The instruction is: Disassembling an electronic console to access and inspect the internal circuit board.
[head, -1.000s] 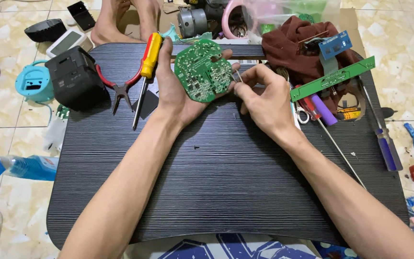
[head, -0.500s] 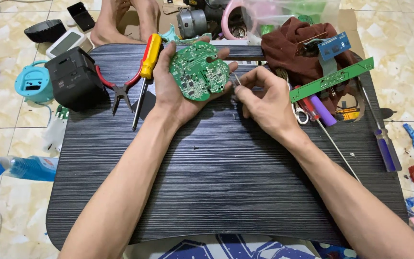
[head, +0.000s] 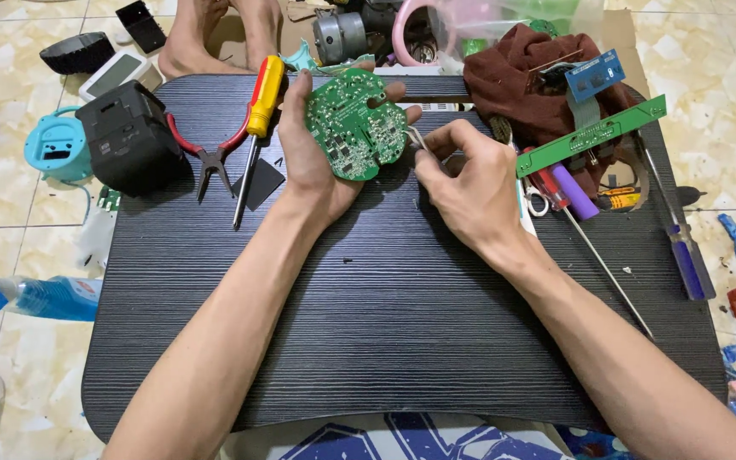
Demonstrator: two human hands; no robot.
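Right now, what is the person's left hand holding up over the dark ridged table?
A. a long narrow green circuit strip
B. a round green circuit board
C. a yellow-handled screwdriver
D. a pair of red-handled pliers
B: the left hand cradles the round green circuit board in its palm, while the yellow-handled screwdriver, red-handled pliers and long narrow green strip lie untouched on the dark ridged table.

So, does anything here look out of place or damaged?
Slightly: the round green circuit board in the left hand has an irregular, notched edge, and a long green strip board lies askew on the brown cloth.
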